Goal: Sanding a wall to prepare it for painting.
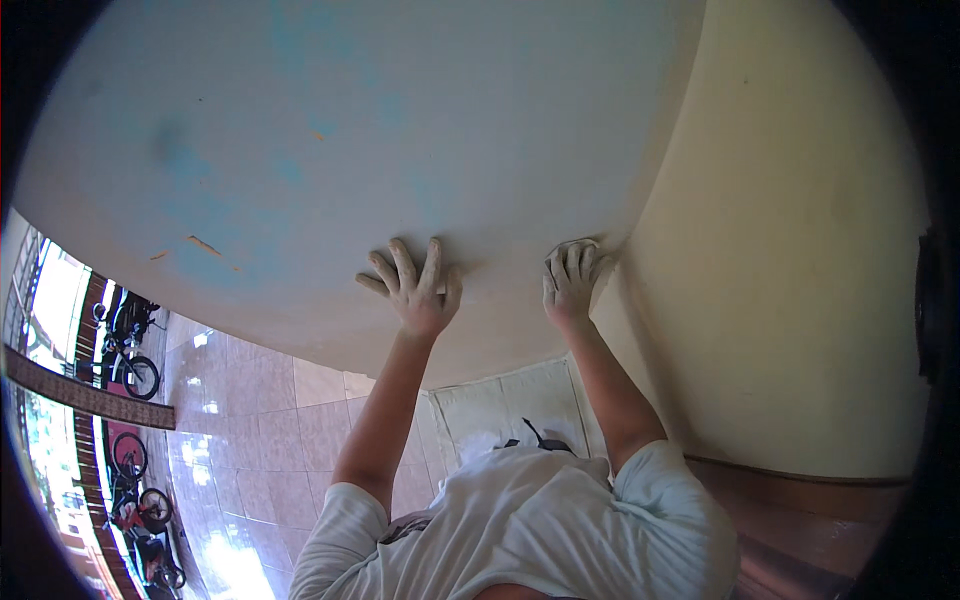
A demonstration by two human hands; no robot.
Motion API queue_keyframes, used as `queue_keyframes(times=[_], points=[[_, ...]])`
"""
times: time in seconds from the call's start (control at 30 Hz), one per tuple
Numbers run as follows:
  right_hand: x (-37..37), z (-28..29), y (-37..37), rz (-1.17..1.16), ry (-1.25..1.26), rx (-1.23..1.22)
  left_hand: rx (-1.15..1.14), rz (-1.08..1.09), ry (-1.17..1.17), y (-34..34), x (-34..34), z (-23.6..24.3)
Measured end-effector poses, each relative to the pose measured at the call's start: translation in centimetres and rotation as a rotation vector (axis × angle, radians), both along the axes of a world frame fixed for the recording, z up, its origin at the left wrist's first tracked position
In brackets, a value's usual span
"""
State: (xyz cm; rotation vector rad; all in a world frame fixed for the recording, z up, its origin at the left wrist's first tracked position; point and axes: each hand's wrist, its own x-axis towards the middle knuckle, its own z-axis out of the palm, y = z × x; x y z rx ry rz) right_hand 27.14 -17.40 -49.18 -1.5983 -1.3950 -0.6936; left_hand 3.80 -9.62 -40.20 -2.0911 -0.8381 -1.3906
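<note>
Both my hands are pressed against a pale grey wall [430, 150] with faint blue patches and a few orange-brown marks. My left hand [416, 290] lies flat on it, fingers spread and coated in pale dust, holding nothing. To its right, close to the corner, my right hand [570, 285] is bent over a thin sheet that looks like sandpaper [577, 242]. Only the sheet's edge shows past the dusty fingertips; the rest is hidden under the hand.
A cream side wall [790, 220] meets the grey one at my right. Below lie a pale sheet [510, 400] and glossy floor tiles [250, 400]. At the far left stand motorcycles [130, 345] beyond a patterned brown strip [90, 397]. Something brown [800, 510] runs along the lower right.
</note>
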Motion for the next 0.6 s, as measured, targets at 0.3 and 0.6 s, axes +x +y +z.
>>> queue_keyframes(times=[0.3,0.6], points=[[-0.1,14.6,3.4,0.005,-0.022,0.229,-0.062,0.056,0.422,-1.3,1.5,-3.4],[-3.9,7.0,3.0,0.108,0.100,0.095,-0.066,0.085,0.410,-1.5,2.0,-4.3]])
